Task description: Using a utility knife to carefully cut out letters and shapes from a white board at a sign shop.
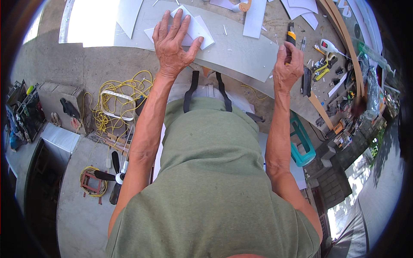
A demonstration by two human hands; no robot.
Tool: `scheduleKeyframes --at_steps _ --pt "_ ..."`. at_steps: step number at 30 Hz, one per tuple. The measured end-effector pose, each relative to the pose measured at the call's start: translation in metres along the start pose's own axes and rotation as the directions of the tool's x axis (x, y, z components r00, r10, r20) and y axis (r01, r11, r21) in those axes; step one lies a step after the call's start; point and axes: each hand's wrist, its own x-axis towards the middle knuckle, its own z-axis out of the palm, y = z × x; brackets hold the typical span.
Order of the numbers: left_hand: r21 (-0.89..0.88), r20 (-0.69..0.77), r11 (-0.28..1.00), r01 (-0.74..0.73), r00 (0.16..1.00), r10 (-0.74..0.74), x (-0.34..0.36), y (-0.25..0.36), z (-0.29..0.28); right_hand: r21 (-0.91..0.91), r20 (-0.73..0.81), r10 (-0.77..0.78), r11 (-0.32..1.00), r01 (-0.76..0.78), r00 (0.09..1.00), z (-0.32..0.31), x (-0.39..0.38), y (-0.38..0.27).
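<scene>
My left hand (174, 49) lies with fingers apart on some small white cut pieces (202, 33), pressing flat near the upper middle of the view. They rest on a large light grey sheet (249, 51) with scattered white scraps. At the right end of that sheet, my right hand (287, 64) has its fingers closed round a yellow-and-black utility knife (291, 34), held upright in the picture with part of it hidden by the fingers. A dark elongated object (306, 84) and a grey pen-like tool (303, 44) lie just right of that hand.
A glue gun (328, 46), pliers (322, 71), long brown strips (355, 56) and white offcuts (301, 8) crowd the work surface at right. Below are a teal stool (303, 152), a tangled yellow cord (109, 118), a fan (119, 177) and a concrete block (64, 92).
</scene>
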Motion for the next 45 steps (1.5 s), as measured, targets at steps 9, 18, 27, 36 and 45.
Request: scheduleKeyframes --at_steps 9,18,27,36,45 --pt "-0.013 -0.026 0.999 -0.033 0.999 0.032 0.000 -0.003 0.004 0.265 0.239 -0.412 0.899 0.350 0.879 0.076 -0.045 -0.073" --pt "-0.009 -0.062 1.000 -0.030 0.998 0.029 -0.001 -0.002 0.009 0.248 0.215 -0.399 0.905 0.345 0.892 0.085 -0.044 -0.070" --pt "-0.029 -0.023 0.999 -0.042 0.999 0.041 -0.002 -0.004 0.006 0.204 0.169 -0.386 0.914 0.351 0.907 0.089 -0.047 -0.069" --pt "-0.029 0.017 0.999 -0.025 1.000 0.025 -0.003 -0.005 0.008 0.194 0.169 -0.369 0.922 0.336 0.914 0.090 -0.047 -0.069" --pt "-0.026 0.019 0.999 -0.026 0.999 0.026 0.000 -0.003 0.005 0.198 0.147 -0.394 0.911 0.363 0.907 0.093 -0.045 -0.068"
